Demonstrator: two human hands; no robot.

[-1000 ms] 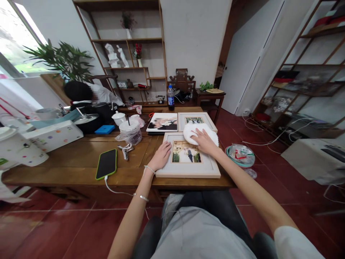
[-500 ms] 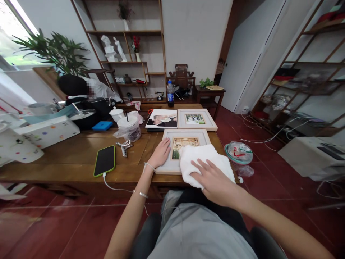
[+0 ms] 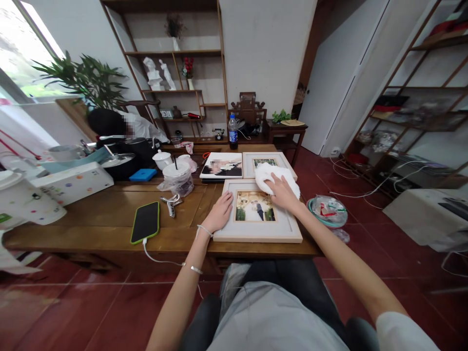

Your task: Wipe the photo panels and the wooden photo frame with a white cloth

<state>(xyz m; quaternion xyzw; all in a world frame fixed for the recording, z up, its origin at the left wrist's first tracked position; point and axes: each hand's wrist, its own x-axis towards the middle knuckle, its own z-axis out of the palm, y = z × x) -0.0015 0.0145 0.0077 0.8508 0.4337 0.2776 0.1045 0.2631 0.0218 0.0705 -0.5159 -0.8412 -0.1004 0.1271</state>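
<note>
A white-rimmed picture frame (image 3: pixel 258 238) lies face up near the table's front edge, its small photo showing a couple. My left hand (image 3: pixel 220 212) rests flat on the frame's left side, fingers stretched out. Under my right hand (image 3: pixel 282 193) is a fluffy white cloth (image 3: pixel 261 175), gripped and pressed against the frame's upper right corner. The cloth also covers part of a second picture frame (image 3: pixel 288 163) lying just behind. Left of that one is a photo panel (image 3: pixel 222 165) with a dark bottom edge.
A phone (image 3: pixel 145 222) on a charging cable lies left on the wooden table (image 3: pixel 91 214), near a silver object (image 3: pixel 171 204) and a bagged cup (image 3: pixel 177 176). A bottle (image 3: pixel 233 131) stands behind the frames. Another person (image 3: pixel 142 126) leans at the far left. A bin (image 3: pixel 327 212) sits on the floor.
My right hand has moved the cloth away from me, from the frame's lower right to its upper right corner, uncovering the photo. My left hand stays on the frame.
</note>
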